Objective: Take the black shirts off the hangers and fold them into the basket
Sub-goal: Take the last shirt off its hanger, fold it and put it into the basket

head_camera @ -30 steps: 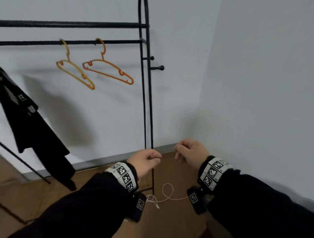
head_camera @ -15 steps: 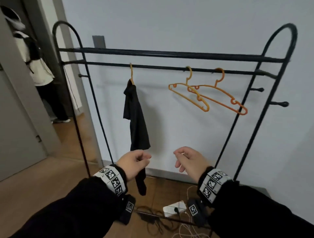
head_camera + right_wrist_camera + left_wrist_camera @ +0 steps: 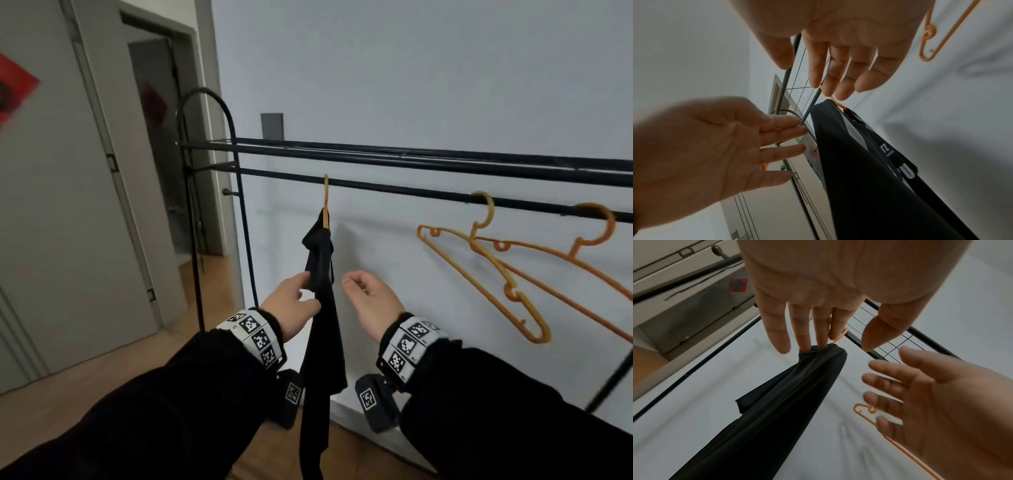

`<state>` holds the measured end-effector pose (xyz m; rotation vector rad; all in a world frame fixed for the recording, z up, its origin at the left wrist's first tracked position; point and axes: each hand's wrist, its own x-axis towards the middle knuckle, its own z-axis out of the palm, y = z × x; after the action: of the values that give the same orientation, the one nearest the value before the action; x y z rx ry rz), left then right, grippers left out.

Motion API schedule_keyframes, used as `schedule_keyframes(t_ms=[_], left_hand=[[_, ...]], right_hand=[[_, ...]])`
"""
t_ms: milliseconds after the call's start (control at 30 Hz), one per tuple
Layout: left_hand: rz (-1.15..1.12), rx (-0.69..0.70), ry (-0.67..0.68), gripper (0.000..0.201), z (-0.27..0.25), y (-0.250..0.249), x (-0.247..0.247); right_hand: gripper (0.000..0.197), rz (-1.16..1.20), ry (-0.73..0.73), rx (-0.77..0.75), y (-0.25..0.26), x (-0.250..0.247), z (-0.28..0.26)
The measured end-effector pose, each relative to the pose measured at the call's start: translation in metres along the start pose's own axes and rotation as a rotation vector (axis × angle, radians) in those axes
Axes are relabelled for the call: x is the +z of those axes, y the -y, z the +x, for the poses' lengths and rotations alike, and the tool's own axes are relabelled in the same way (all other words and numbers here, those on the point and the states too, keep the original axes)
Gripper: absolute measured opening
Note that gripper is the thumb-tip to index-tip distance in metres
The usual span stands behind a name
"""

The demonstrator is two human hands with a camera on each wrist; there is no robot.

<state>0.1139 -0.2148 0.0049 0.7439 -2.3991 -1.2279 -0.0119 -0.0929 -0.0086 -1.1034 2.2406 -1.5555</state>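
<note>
A: Pale wall (image 3: 411, 68) behind a black clothes rack (image 3: 394, 187); grey doors at left. One black shirt (image 3: 322, 308) hangs bunched on an orange hanger (image 3: 325, 202) on the lower rail. Two bare orange hangers (image 3: 496, 274) hang to the right.

B: Hand pose?

A: Both forearms are raised toward the shirt. Left hand (image 3: 291, 305) is just left of it, fingers extended and spread; in the head view the fingertips reach the upper fabric, contact uncertain. Right hand (image 3: 370, 301) is just right of the shirt, fingers loose and apart, holding nothing.

B: Change from half a second ago?

A: View has swung left; rack and shirt are closer. Hands were lower, loosely curled, clear of the shirt; now they flank it.
</note>
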Motion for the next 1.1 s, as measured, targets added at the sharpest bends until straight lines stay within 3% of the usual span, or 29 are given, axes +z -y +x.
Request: schedule_keyframes(t_ms=[100, 200, 367, 500, 733, 933, 1100], left_hand=[[-0.019, 0.048, 0.032, 0.064, 0.025, -0.014, 0.009], [-0.065, 0.068, 0.149, 0.065, 0.042, -0.021, 0.023], [-0.053, 0.105, 0.251, 0.062, 0.075, -0.010, 0.027], [-0.045, 0.119, 0.132, 0.043, 0.105, 0.007, 0.015], [-0.114, 0.169, 0.082, 0.036, 0.156, 0.032, -0.030], [-0.076, 0.250, 0.027, 0.035, 0.197, 0.060, -0.077], [0.034, 0.370, -0.136, 0.049, 0.228, 0.073, -0.103]], right_hand=[[0.037, -0.001, 0.049, 0.033, 0.000, 0.008, 0.047], [0.064, -0.025, 0.096, 0.076, -0.005, 0.014, 0.077], [0.056, -0.289, 0.009, 0.124, -0.012, -0.013, 0.108], [0.027, -0.555, 0.026, 0.095, -0.011, -0.020, 0.129], [0.029, -0.750, 0.053, 0.125, 0.003, 0.001, 0.160], [0.026, -0.749, -0.040, 0.092, 0.007, -0.015, 0.166], [0.018, -0.683, 0.022, 0.079, 0.008, -0.020, 0.156]])
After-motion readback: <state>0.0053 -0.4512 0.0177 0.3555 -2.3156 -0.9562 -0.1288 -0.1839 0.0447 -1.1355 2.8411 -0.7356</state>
